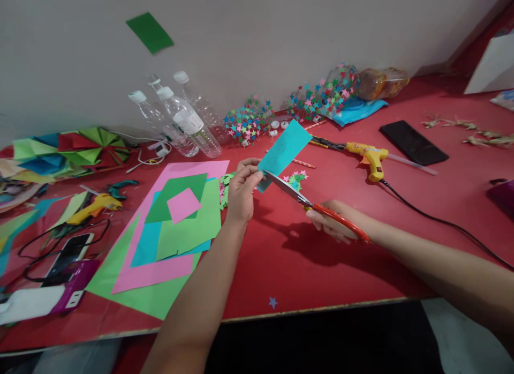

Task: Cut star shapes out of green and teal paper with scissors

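Pinched between the fingers of my left hand [243, 192] is a blue paper [286, 149], raised above the red table and carrying faint drawn lines. My right hand [335, 221] grips red-handled scissors [341, 219], whose blades point left and meet the paper's lower edge beside my left fingertips. Beyond the blades lies a small pile of star cutouts [296, 179]. Green cutouts [225, 189] lie just left of my left hand, partly hidden by it.
Stacked coloured sheets [188, 234] cover the left of the red table [281, 277]. Clear bottles [193, 125] and star-covered bottles [325, 98] line the wall. At right are a yellow glue gun [371, 158], its cable and a black phone [413, 142]. Another glue gun [94, 208] lies far left.
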`<state>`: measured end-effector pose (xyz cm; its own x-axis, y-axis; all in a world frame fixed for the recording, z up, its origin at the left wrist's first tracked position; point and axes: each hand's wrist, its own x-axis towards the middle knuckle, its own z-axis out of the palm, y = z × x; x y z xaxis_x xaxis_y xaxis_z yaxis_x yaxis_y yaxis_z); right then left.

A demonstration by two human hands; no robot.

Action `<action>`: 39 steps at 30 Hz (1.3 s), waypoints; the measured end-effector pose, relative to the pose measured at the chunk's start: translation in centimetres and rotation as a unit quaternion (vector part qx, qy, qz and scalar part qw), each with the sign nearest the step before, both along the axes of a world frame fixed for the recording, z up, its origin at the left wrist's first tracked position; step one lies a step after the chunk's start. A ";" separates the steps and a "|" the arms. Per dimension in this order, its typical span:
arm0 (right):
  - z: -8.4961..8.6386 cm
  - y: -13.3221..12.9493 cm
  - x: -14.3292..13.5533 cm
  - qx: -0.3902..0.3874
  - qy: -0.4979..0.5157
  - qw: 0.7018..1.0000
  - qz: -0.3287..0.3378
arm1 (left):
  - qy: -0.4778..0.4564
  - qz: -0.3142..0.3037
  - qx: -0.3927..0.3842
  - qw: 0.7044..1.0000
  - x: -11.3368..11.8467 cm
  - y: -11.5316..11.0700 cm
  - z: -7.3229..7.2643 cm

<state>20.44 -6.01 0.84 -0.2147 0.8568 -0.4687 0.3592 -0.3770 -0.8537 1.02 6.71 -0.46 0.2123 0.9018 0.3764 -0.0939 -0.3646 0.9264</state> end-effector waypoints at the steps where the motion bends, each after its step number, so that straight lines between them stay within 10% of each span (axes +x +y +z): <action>1: 0.1 0.0 0.0 0.001 0.001 1.000 -0.002 | -0.004 -0.001 0.000 1.000 0.0 0.0 0.0; 22: -0.4 0.0 0.9 0.051 0.070 0.993 0.077 | -0.026 0.018 0.037 0.999 0.8 -1.8 0.2; 39: -0.6 -1.0 -0.9 0.022 0.092 0.995 -0.006 | -0.037 0.027 -0.018 0.999 2.1 -2.6 -1.0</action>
